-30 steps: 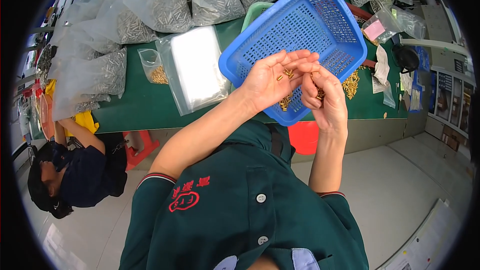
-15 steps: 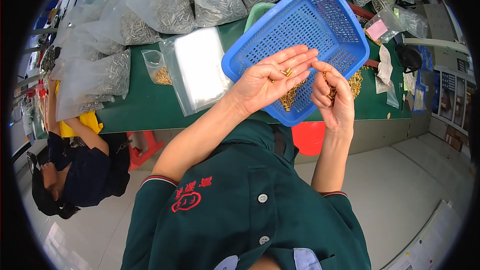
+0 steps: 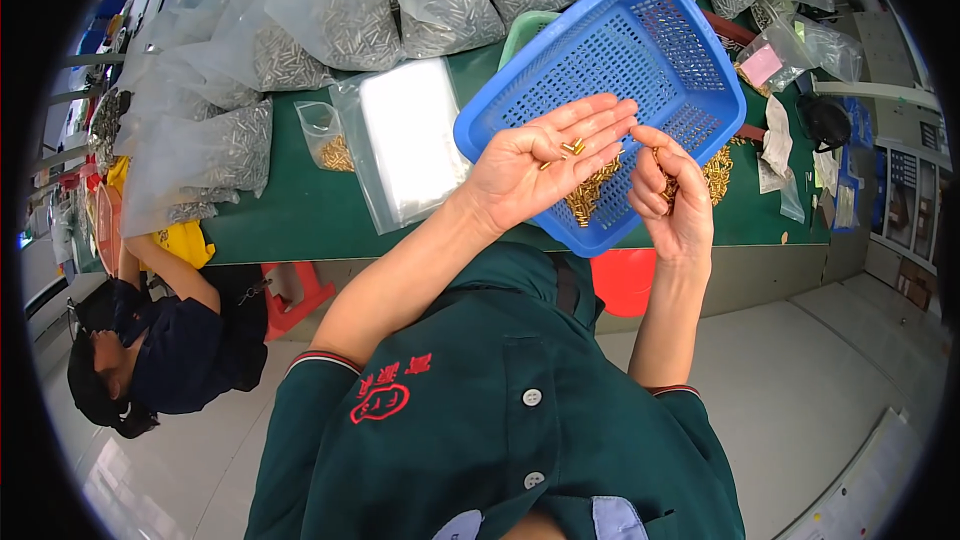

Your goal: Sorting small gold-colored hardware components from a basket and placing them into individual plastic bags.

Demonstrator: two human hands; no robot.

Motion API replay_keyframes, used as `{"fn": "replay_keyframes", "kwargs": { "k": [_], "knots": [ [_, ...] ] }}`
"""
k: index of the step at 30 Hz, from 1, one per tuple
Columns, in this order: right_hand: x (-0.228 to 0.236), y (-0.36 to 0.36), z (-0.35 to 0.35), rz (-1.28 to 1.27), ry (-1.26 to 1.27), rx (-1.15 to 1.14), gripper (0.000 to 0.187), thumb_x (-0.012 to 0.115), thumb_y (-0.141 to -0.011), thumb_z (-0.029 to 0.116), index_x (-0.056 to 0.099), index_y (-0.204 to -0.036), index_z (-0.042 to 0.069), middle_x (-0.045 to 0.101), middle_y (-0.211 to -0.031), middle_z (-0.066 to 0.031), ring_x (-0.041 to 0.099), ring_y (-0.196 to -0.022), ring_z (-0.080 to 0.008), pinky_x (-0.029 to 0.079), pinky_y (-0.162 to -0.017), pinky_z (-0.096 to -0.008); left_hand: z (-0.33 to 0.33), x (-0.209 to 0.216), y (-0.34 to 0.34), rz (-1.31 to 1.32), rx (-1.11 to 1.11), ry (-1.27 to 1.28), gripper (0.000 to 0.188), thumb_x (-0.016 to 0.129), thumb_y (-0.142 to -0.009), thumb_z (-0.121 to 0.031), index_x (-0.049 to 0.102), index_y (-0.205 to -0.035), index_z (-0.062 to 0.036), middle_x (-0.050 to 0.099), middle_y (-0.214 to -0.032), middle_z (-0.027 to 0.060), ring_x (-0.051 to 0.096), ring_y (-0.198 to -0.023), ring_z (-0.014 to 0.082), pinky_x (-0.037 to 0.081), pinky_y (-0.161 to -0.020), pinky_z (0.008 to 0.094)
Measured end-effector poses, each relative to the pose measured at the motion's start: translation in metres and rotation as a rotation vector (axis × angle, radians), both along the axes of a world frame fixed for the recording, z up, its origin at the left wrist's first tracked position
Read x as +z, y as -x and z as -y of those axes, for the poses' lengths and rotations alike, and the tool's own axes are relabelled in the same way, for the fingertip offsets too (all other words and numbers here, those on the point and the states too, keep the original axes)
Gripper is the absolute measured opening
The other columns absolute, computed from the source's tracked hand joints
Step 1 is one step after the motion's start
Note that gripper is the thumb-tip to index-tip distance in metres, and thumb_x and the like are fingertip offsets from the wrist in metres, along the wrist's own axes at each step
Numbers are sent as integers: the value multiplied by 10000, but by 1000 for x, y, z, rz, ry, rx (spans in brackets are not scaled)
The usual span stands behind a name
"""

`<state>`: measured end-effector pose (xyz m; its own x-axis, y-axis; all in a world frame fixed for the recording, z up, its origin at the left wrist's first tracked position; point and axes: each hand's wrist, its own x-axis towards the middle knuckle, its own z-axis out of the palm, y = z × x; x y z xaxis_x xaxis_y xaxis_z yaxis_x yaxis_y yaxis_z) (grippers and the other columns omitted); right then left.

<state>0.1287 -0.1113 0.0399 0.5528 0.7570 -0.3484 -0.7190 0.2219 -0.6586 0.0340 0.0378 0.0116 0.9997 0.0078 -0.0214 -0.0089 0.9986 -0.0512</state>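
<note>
My left hand is palm up over the blue basket, fingers stretched out. A few small brass pins lie on its palm and at the base of the fingers. Close beside its fingertips, my right hand is curled round more brass pins, only partly visible between the fingers. Beneath the hands, a heap of the same brass pieces lies in the near end of the basket. Another loose pile spreads on the table just right of it.
Clear bags of silvery metal pins line the back and left of the green table. Flat clear bags and a small bag of brass pieces lie left of the basket. A co-worker sits at the left; a red stool is below.
The whole view has shifted slightly, so the table and basket appear a little farther right. Both hands keep nearly the same pose, the right fingertips slightly lower against the left hand.
</note>
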Motion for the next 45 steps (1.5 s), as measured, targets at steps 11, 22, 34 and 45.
{"fn": "replay_keyframes", "kwargs": {
  "k": [11,22,34,45],
  "knots": [
    [-7,0,-2,-21,13,-6,283,367,-844,80,498,-1049,-63,400,-592,-1,311,-412,-47,246,-366,-168,-3,1,1,-60,-4,114,518,289,-912,-265,186,-1294,70,165,-1374,209,184,-1281,292,174,-1063,378],
    [-17,1,-1,-75,43,-28,273,381,-855,95,492,-1053,-56,367,-570,13,289,-393,-42,226,-356,-166,15,23,14,-871,127,-48,232,331,-901,-186,457,-897,10,473,-805,98,437,-708,172,401,-661,273],
    [-19,0,-7,-119,36,-31,282,371,-867,94,470,-1089,-49,320,-565,14,269,-404,-41,225,-347,-163,-189,20,97,-864,-71,-1312,219,399,-858,-150,535,-829,19,537,-783,60,503,-686,115,416,-616,225],
    [-18,2,-2,-119,7,-24,275,357,-851,74,495,-1054,-50,358,-569,5,288,-403,-48,237,-354,-167,-263,-7,91,-695,-846,-1846,259,409,-844,-184,579,-731,-24,546,-684,5,489,-626,85,404,-584,228]
  ]
}}
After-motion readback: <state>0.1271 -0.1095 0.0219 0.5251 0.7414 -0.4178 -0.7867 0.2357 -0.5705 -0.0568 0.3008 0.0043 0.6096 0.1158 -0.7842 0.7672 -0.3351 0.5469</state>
